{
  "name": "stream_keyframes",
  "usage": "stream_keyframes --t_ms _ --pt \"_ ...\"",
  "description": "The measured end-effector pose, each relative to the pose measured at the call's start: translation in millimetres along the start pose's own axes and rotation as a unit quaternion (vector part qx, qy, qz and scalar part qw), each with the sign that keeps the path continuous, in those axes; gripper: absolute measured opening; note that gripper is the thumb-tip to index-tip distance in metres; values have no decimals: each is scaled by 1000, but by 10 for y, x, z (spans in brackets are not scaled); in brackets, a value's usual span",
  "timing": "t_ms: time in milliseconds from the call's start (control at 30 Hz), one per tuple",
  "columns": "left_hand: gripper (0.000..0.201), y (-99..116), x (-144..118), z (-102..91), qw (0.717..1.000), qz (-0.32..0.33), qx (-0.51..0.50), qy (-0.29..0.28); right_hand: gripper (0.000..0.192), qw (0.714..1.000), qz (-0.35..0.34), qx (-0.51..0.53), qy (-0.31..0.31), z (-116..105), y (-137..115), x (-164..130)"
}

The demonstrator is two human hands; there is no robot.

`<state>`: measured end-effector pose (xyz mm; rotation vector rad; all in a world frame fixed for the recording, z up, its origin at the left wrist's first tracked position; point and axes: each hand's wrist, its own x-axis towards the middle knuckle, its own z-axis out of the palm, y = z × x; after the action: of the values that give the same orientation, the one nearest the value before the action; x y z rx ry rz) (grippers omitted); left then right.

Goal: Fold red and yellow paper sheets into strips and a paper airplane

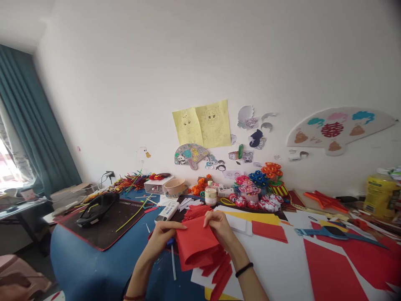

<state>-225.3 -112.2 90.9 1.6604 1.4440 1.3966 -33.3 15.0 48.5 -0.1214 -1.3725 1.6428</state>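
Observation:
Both my hands hold a sheet of red paper [196, 236] that is bent over on itself, its lower edge curling open toward me. The thumb and fingers of my left hand [166, 234] pinch its upper left corner. At the top right edge, my right hand [217, 228] pinches the same sheet. Several cut red paper strips [222, 271] lie beneath it, on white and yellow sheets. Behind the held paper is a pile of red paper pieces [196, 212]. A thin white stick with a blue end [173, 261] lies by my left wrist.
A small bottle [211, 194], a bowl [175, 187] and pipe-cleaner flowers [249, 186] stand along the wall. To the left, a black tray [98, 210] sits on a dark mat [106, 234]. On the right are red sheets [332, 269], a blue watch [336, 233] and a yellow container [380, 194].

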Motion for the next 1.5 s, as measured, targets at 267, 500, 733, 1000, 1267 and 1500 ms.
stream_keyframes --t_ms 267,500,733,1000,1267,1500 --pt "20 123 55 22 998 52 13 37 12 996 83 42 15 80 -144 -103" --pt "19 115 37 2 995 50 15 80 88 991 117 54 -33 168 -144 -124" --pt "68 308 -273 -29 984 -33 -172 -24 80 995 0 -76 67 150 39 -5" --pt "44 34 -247 85 980 -52 -140 129 53 985 -84 -131 76 295 -85 -32" --pt "37 -168 -159 -47 836 44 -313 449 58 986 -29 -105 124 128 6 36" --pt "53 -109 -240 96 907 -11 -274 320 54 993 22 -113 4 397 107 -34"
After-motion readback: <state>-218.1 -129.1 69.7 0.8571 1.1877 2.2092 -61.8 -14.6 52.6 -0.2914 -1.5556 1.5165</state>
